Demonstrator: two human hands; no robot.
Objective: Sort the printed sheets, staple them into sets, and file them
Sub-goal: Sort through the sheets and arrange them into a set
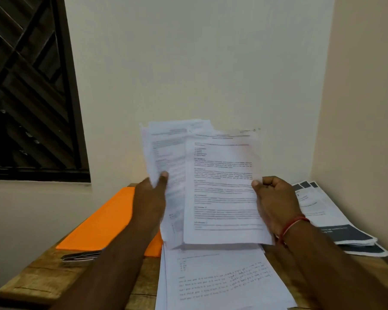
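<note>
I hold printed sheets upright above a wooden table (43, 280). My left hand (151, 198) grips a bundle of sheets (164, 153) at its left edge, thumb on the front. My right hand (273, 202) pinches the right edge of a front sheet (222, 186) that overlaps the bundle. A stack of printed pages (222, 280) lies flat on the table below my hands. An orange file folder (103, 218) lies to the left. A metal stapler (81, 257) rests just in front of the folder, partly hidden by my left forearm.
Several sheets with dark blue banners (336, 222) lie at the table's right, against the corner wall. A dark window with a grille (29, 86) fills the upper left. A plain wall stands right behind the table.
</note>
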